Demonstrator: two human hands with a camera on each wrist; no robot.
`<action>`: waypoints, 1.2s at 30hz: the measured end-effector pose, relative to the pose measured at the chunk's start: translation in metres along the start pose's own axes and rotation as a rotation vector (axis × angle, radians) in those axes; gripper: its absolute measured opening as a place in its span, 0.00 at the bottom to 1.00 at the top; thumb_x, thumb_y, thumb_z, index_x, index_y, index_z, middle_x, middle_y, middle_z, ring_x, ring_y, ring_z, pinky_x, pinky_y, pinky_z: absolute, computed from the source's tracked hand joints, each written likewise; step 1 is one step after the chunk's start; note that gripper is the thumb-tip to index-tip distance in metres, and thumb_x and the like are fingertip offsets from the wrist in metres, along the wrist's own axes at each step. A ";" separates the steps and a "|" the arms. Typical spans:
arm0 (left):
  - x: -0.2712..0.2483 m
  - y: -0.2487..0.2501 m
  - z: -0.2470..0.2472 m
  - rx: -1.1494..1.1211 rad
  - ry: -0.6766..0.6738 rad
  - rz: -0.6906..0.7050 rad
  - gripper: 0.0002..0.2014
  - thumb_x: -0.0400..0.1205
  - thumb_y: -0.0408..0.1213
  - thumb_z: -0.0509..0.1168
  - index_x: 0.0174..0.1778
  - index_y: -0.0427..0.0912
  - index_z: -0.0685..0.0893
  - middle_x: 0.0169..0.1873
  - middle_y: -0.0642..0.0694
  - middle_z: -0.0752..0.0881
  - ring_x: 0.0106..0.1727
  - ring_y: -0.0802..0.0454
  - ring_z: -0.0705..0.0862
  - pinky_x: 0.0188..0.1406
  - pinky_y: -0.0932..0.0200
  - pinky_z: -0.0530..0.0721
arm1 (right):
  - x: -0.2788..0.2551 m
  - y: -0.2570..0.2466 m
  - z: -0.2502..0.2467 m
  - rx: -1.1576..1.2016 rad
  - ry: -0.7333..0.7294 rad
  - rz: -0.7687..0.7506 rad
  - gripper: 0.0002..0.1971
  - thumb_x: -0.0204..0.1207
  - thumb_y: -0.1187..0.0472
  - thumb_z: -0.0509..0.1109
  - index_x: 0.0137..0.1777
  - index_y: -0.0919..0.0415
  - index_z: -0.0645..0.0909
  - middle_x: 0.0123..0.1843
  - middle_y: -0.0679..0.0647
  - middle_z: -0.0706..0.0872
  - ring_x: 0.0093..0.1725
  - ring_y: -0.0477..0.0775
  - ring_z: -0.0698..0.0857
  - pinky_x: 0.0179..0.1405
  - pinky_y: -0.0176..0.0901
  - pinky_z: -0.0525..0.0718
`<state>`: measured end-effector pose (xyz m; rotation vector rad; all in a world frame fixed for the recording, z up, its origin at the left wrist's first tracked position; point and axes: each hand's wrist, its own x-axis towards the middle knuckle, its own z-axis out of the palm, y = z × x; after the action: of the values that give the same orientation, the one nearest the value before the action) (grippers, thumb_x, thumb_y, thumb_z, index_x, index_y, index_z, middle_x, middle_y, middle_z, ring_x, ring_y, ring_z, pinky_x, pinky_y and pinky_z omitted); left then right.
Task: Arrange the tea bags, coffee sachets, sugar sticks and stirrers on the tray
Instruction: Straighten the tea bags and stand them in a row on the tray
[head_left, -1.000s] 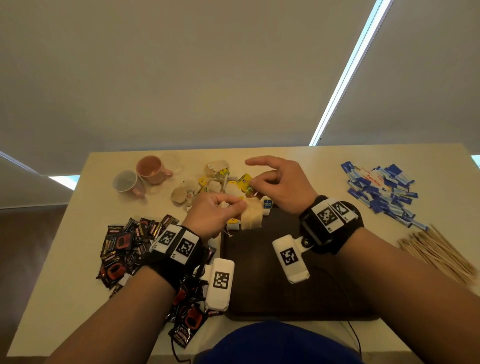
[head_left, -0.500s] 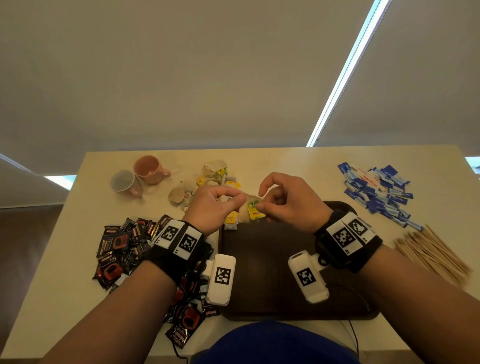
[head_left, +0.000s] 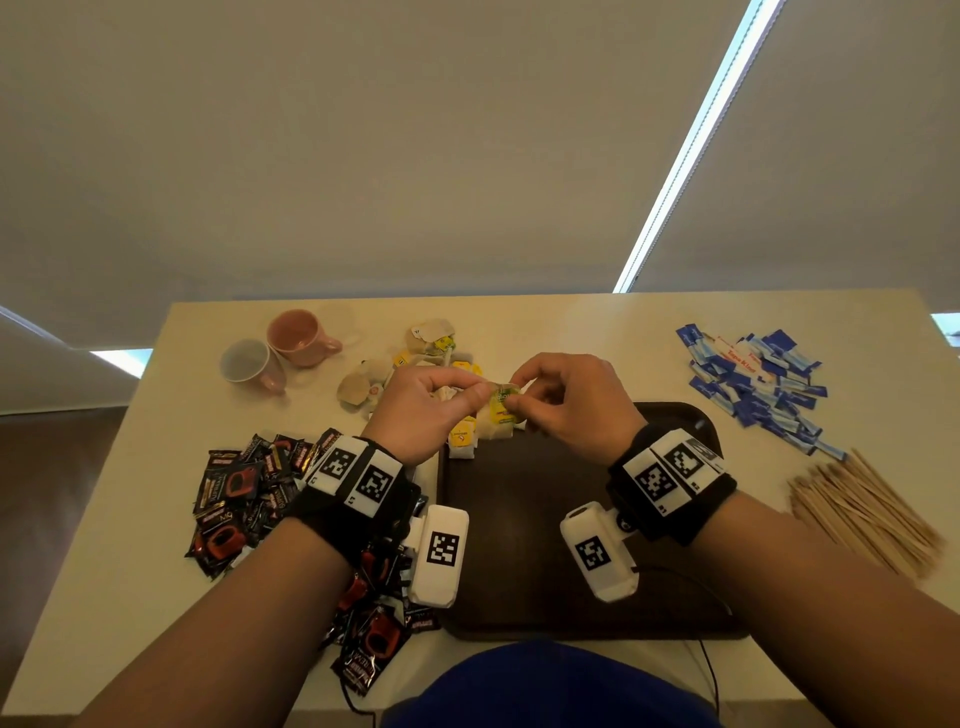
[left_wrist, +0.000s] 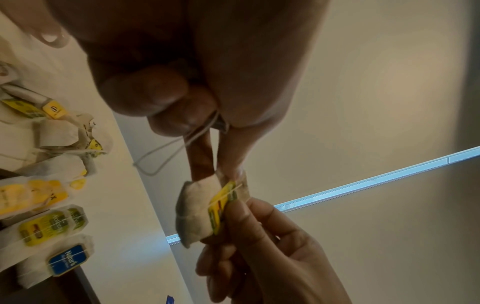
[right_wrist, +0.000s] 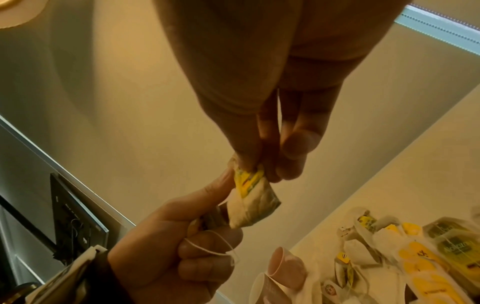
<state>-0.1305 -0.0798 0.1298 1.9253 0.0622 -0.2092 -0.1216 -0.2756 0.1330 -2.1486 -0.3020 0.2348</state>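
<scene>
One tea bag (head_left: 503, 402) held up between both hands above the tray's far-left corner, off the surface. Versus half a second ago: both hands sit a touch higher and closer together, bag lifted with them; a second ago the right hand was open-fingered over the loose pile, left hand alone at the bags. Now the left hand (head_left: 422, 410) pinches the bag's edge with thumb and forefinger, other fingers curled with a loop of string (left_wrist: 166, 152) trapped in them. The right hand (head_left: 571, 402) pinches the other edge at the yellow-green tag (left_wrist: 224, 205), thumb against fingertips. In the left wrist view the bag's long axis runs roughly along the line from one pinch to the other, tag laid along it with the string across; the free end hangs down and looks crumpled.

Below it, a row of tea bags (head_left: 480, 434) lies on the dark tray (head_left: 524, 519) at its far-left edge. More loose tea bags (head_left: 415, 358) on the table (head_left: 571, 322) beyond. Coffee sachets (head_left: 244, 499) heaped left of the tray, sugar sticks (head_left: 758, 384) far right, stirrers (head_left: 867, 509) near right. Two cups (head_left: 280, 351) lie far left.
</scene>
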 end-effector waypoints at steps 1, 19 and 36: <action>0.001 -0.001 0.001 -0.011 0.007 -0.009 0.02 0.81 0.39 0.74 0.47 0.50 0.92 0.45 0.55 0.91 0.54 0.60 0.87 0.58 0.64 0.81 | 0.000 0.002 0.002 0.001 0.008 -0.003 0.07 0.76 0.56 0.77 0.51 0.56 0.86 0.35 0.49 0.91 0.32 0.43 0.89 0.34 0.27 0.84; 0.023 -0.038 0.008 -0.001 0.105 -0.131 0.10 0.80 0.45 0.74 0.40 0.43 0.92 0.34 0.50 0.91 0.26 0.64 0.81 0.34 0.64 0.79 | 0.037 0.067 0.022 0.087 -0.012 0.132 0.02 0.80 0.62 0.73 0.47 0.57 0.87 0.39 0.51 0.90 0.38 0.48 0.89 0.40 0.41 0.88; 0.038 -0.058 0.010 -0.199 0.079 -0.412 0.18 0.86 0.52 0.65 0.42 0.40 0.88 0.34 0.44 0.88 0.20 0.55 0.77 0.19 0.62 0.75 | 0.066 0.146 0.109 -0.202 0.049 0.536 0.04 0.79 0.60 0.73 0.45 0.58 0.87 0.44 0.56 0.89 0.42 0.54 0.88 0.47 0.47 0.88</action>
<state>-0.1025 -0.0704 0.0658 1.7045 0.5159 -0.3861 -0.0711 -0.2498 -0.0522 -2.3977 0.3002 0.4704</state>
